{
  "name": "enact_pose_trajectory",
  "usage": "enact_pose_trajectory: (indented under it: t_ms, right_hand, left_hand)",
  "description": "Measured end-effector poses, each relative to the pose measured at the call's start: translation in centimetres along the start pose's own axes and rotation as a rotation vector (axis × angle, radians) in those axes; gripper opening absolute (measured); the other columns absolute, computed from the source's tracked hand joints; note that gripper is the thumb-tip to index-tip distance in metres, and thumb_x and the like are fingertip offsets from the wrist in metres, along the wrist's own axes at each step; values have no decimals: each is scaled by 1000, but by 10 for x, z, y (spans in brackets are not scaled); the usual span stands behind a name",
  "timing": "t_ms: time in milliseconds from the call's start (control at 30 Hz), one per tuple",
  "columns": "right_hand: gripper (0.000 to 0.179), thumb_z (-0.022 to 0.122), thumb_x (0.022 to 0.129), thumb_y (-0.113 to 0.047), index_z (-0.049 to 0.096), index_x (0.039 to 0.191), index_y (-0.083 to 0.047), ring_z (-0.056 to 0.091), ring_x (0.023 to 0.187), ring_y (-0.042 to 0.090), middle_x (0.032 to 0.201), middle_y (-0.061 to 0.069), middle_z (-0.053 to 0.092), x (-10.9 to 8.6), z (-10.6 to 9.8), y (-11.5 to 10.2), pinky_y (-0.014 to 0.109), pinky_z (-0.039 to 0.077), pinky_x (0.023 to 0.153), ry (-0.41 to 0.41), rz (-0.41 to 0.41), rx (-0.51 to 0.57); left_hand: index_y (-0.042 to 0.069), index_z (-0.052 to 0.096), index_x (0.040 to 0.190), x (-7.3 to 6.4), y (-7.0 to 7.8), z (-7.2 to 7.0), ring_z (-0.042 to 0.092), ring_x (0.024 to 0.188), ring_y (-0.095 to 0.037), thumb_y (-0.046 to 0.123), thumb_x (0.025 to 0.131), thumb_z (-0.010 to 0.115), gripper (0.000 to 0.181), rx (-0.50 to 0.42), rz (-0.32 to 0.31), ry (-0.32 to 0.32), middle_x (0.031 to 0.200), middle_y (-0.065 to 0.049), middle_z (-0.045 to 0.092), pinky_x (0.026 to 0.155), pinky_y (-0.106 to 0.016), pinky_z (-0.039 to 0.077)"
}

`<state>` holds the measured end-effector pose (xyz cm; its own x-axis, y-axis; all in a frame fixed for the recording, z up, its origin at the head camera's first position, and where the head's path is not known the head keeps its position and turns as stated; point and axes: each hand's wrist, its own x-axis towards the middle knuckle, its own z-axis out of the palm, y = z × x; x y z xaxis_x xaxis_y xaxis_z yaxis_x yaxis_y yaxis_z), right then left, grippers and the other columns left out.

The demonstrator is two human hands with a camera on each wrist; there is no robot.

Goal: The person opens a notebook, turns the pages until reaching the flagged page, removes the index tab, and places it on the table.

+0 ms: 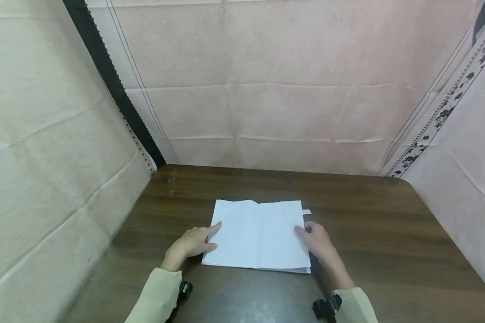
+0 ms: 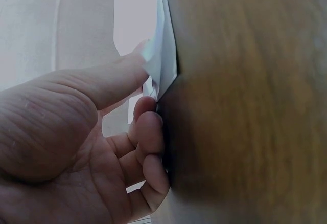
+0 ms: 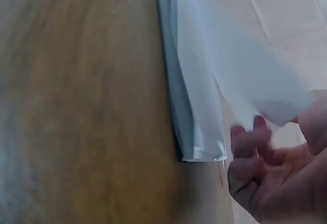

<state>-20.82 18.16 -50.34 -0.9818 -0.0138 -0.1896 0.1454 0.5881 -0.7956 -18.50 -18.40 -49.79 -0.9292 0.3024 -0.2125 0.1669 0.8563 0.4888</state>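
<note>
An open notebook with white lined pages lies on the brown table. My left hand holds its left edge: in the left wrist view the thumb lies against the paper, and the other fingers are curled by the edge. At the right edge, my right hand pinches a page. The right wrist view shows that page raised away from the sheets below, its corner at the thumb. Part of the right fingers is hidden behind the page in the head view.
A small pale tab sticks out beyond the notebook's upper right side. The wooden table is bounded by cream cloth hangings at the back and both sides. Each wrist carries a black camera band.
</note>
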Motion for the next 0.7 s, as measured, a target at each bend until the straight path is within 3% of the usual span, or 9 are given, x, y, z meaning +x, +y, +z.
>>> enact_pose_trajectory:
  t_ms: [233,467,700]
  right_hand:
    - [52,47,106,-35,52,136,7,52,123,42,129,26,58,-2,-4,-4,60,41,102,-52,-38,104]
    - [61,42,108,-36,35,149,9,37,138,45,146,29,43,2,-3,-16,60,28,112,-111,-24,215]
    - [61,35,109,-33,26,153,9,18,148,45,157,29,25,1,3,-33,57,17,117,-161,-6,311]
  left_hand:
    - [16,38,156,-3,-1,1,52,75,-16,21,95,70,68,-27,-5,-3,94,0,65,78,-42,45]
    - [15,39,155,-3,-2,1,53,78,-16,20,95,70,68,-29,-2,8,103,-5,68,83,-44,46]
    - [15,39,155,-2,-2,1,61,108,-23,21,96,70,67,-25,9,25,131,-13,64,98,-49,46]
